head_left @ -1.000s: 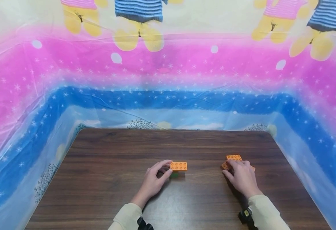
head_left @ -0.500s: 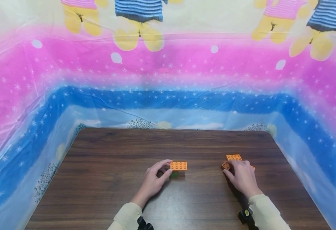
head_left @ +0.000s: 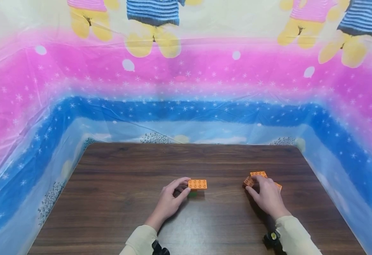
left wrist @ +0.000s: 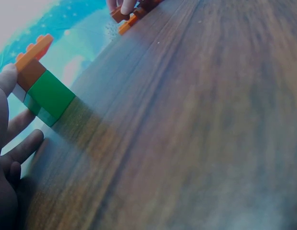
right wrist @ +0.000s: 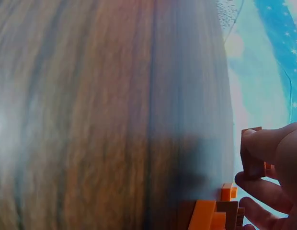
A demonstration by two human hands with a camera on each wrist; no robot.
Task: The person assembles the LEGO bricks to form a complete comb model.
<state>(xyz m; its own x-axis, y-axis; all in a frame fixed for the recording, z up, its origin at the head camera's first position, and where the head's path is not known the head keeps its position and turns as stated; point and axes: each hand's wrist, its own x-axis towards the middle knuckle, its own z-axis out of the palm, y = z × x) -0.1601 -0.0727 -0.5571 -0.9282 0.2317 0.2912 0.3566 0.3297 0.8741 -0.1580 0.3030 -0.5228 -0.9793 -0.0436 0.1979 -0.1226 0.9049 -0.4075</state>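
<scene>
Near mid-table my left hand (head_left: 170,200) grips a small brick stack, thumb and fingers at its left side. On top is an orange toy brick (head_left: 197,184) with two rows of studs. The left wrist view shows a brown brick (left wrist: 31,74) under it and a green brick (left wrist: 50,96) at the bottom, on the table. To the right, my right hand (head_left: 270,198) pinches a brown brick (head_left: 248,182) between thumb and fingers. That brick is off the table in the right wrist view. Orange bricks (head_left: 258,174) lie beneath and behind this hand, partly hidden by it.
Beside the orange pieces, another brown brick (right wrist: 228,211) shows low in the right wrist view. The dark wood table (head_left: 135,163) has rounded back corners. A printed pink and blue cloth (head_left: 186,88) hangs around its back and sides.
The brown brick in my right hand has shifted slightly left and more of it shows, apart from the orange bricks. My left hand and its stack have stayed in place.
</scene>
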